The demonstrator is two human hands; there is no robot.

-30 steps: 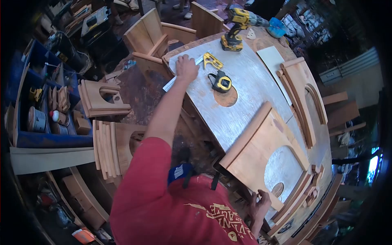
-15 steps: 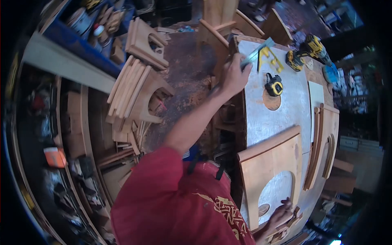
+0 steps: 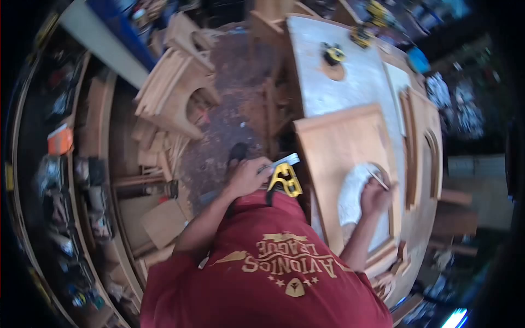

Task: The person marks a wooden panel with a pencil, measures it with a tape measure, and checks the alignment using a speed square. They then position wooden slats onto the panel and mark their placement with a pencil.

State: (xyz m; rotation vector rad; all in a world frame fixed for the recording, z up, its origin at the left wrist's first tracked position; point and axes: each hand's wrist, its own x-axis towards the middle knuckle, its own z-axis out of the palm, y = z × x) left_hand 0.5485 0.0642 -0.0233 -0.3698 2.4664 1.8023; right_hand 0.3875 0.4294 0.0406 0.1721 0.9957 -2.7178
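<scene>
My left hand [image 3: 249, 176] is closed on a combination square with a yellow head [image 3: 287, 179] and a steel blade, held close to my waist by the bench's left edge. In my right hand [image 3: 375, 198] is a thin pale stick like a pencil [image 3: 378, 180], pinched between the fingers. That hand is above the arched cutout of a wooden panel [image 3: 342, 139]. The panel lies on the light-topped bench [image 3: 350, 93], with a thick rail along its far edge.
A tape measure [image 3: 333, 54] and a yellow-black drill [image 3: 361, 36] sit farther up the bench. Another cutout panel [image 3: 424, 142] lies on the right. Stacked wooden panels [image 3: 169, 93] stand at left, near shelving [image 3: 79, 164]. Wood pieces [image 3: 391, 268] lie at the near end.
My left hand has brought the combination square from over the far bench down to my waist. My right hand has moved up from the panel's near end to its cutout. The view has shifted.
</scene>
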